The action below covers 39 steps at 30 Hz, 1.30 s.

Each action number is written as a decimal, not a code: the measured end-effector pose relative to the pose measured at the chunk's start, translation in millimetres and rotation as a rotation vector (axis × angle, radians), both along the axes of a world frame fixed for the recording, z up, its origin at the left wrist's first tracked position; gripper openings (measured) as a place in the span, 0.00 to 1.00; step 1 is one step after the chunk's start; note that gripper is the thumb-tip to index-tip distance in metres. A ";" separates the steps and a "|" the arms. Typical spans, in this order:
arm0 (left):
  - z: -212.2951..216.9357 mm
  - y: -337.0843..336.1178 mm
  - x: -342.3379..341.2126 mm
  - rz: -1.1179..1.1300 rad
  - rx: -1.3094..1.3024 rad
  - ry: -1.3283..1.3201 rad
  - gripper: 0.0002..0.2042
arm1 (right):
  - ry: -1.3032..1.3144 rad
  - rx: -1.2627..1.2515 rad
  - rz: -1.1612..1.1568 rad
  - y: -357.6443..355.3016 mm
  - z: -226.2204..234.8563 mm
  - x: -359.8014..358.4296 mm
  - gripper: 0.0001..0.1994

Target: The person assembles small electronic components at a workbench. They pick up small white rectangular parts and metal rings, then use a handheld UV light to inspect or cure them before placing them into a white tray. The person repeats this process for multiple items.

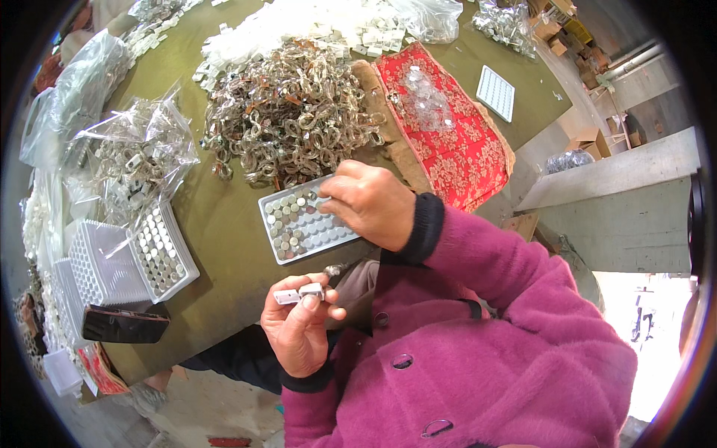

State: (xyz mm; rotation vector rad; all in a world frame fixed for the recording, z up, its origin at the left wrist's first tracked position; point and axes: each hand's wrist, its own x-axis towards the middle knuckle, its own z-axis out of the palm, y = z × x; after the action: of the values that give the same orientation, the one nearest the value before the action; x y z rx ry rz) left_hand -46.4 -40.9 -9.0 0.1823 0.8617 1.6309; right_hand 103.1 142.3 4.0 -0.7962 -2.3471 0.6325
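Observation:
My left hand (300,336) pinches a small white plastic case (310,291), which looks opened into two parts. A small shiny metallic piece (334,269) shows just beyond its fingertips; I cannot tell whether it is attached. Farther up, my right hand (373,205) reaches over the right part of a pale grey tray (293,255), fingers bent and drawn together. Whatever those fingertips hold, if anything, is hidden. Small round metal discs (284,213) sit in the tray's left rows and along its far side, while many wells at the right are bare.
Behind the tray rises a heap of metallic ring-shaped bands (287,112), with white plastic pieces (261,33) beyond. A second disc-filled tray (160,250), stacked trays (104,261), a phone (125,325) and a clear bag (138,160) stand left. Red patterned cloth (455,138) lies right.

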 end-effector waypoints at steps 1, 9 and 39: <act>1.2 -0.1 1.8 0.015 0.011 0.001 0.11 | -0.046 -0.003 -0.007 -0.1 -2.6 -2.8 0.06; 10.2 1.5 -0.2 0.061 -0.011 0.122 0.13 | 0.015 0.006 0.063 -2.3 1.5 -8.5 0.04; 8.7 5.2 5.2 0.036 -0.126 0.354 0.17 | 0.088 0.106 0.244 -7.5 -4.6 -16.8 0.06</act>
State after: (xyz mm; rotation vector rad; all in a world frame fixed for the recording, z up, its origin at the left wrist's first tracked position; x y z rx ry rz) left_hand -41.2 -35.8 -0.3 0.3759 1.2395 1.5958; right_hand 86.3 134.9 -0.6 -0.4296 -2.3939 0.6238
